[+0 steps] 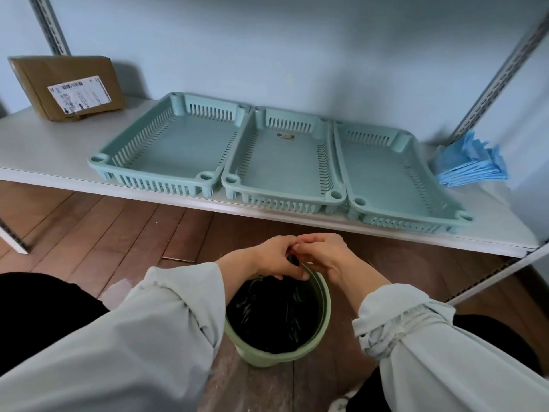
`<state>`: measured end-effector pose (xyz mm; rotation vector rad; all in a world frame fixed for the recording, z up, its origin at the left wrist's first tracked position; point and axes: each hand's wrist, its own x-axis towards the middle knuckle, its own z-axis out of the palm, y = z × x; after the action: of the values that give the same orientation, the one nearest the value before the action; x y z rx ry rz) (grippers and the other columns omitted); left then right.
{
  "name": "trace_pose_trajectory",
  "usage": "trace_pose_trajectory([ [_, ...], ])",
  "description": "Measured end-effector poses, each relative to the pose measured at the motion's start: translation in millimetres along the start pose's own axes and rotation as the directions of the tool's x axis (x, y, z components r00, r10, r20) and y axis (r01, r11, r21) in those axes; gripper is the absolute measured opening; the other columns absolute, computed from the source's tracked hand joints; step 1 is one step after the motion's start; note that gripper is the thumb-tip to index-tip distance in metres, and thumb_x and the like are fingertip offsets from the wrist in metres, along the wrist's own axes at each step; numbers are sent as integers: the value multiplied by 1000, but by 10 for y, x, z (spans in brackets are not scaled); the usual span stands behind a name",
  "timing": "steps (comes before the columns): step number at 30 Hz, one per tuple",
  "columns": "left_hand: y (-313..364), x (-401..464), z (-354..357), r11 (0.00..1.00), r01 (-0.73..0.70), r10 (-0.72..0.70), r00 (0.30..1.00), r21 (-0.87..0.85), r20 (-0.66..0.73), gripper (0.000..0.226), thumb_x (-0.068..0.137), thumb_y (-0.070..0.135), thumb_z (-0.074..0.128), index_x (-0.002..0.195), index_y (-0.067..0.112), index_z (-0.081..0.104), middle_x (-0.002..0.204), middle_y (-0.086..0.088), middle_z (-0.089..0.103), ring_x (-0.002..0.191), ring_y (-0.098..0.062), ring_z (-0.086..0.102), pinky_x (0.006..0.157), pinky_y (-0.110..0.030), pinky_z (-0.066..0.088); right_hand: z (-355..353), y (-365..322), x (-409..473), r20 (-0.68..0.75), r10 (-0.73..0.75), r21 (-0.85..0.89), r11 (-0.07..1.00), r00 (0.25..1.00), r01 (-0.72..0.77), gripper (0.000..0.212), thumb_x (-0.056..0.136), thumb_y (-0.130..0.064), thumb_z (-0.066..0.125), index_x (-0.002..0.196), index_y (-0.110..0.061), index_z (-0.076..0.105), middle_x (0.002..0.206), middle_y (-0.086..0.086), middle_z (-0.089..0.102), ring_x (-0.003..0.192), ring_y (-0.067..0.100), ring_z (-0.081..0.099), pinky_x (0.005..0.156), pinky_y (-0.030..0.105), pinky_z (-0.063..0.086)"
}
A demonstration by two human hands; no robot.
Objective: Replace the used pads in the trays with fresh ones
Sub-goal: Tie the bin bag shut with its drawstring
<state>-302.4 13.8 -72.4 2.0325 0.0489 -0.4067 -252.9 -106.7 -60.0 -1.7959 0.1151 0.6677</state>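
Note:
Three teal slotted trays sit side by side on the white shelf: a left tray [166, 144], a middle tray [282, 162] and a right tray [395, 173]. No pad lies in any of them. A stack of folded blue pads [471, 162] rests at the shelf's right end. On the floor below stands a green bin [322, 298] lined with a black bag [273, 310]. My left hand [273, 257] and my right hand [323, 254] meet over the bin's far rim, fingers curled and pinching the edge of the black bag.
A brown cardboard parcel [71, 84] with a white label leans against the wall at the shelf's left end. Metal shelf uprights [499, 75] rise at both sides. The white shelf [44, 147] edge runs just beyond my hands, above the wooden floor [104, 233].

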Motion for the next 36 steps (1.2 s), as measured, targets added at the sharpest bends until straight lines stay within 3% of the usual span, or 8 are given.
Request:
trace_pose_trajectory([
  [4,-70,64,67,984,-5,45,973,176,-226,19,80,18,72,95,7,68,80,-2,60,78,-14,56,69,-24,43,9,-54,-61,-14,-49,5,999,999,49,28,81,-1,70,107,-9,67,83,7,69,64,9,61,49,15,46],
  [8,-200,74,47,985,62,-14,960,164,-280,17,82,23,71,93,10,75,80,-1,66,78,-13,59,83,-29,49,-1,-293,-96,-8,-206,96,974,979,206,22,82,-3,69,101,-12,67,83,4,68,67,8,61,66,20,53],
  [12,-165,37,-47,985,83,-42,965,148,-260,22,84,28,69,92,9,75,75,-4,63,69,-14,55,73,-28,45,-68,-327,19,-16,-353,-323,887,936,329,22,88,-6,61,108,-13,66,92,4,68,74,8,60,73,24,52],
  [18,-67,25,-256,969,82,0,945,235,-327,23,87,29,64,70,13,65,58,4,54,61,-14,51,69,-26,40,-37,49,30,311,-205,-325,895,928,306,46,77,15,59,112,-13,65,96,-1,68,88,6,62,65,13,47],
  [22,-99,18,-290,966,79,17,932,248,-361,29,86,32,65,74,5,68,65,-5,64,66,-20,59,73,-32,47,77,163,36,247,-323,-160,916,913,368,26,81,5,67,97,-15,71,79,-3,71,71,3,64,69,14,51],
  [26,-155,8,-305,990,53,0,925,129,-381,23,88,24,64,83,3,72,79,-8,73,73,-20,68,85,-34,55,108,405,163,163,-285,-391,860,945,327,21,79,-5,73,78,-25,71,75,-1,67,72,10,60,74,25,49],
  [33,11,-31,-217,984,14,17,985,177,-171,22,91,25,60,86,7,71,71,3,67,62,-8,62,56,-16,46,166,868,122,135,-119,-688,703,984,180,11,79,-15,72,79,-25,68,94,1,72,90,17,65,85,30,51],
  [36,46,-38,-266,991,-11,35,983,131,-180,27,93,36,55,94,10,62,72,1,66,62,-11,62,55,-16,48,226,635,82,217,-265,-484,807,940,339,36,74,-14,78,105,-24,65,98,-6,67,92,10,62,88,27,49],
])
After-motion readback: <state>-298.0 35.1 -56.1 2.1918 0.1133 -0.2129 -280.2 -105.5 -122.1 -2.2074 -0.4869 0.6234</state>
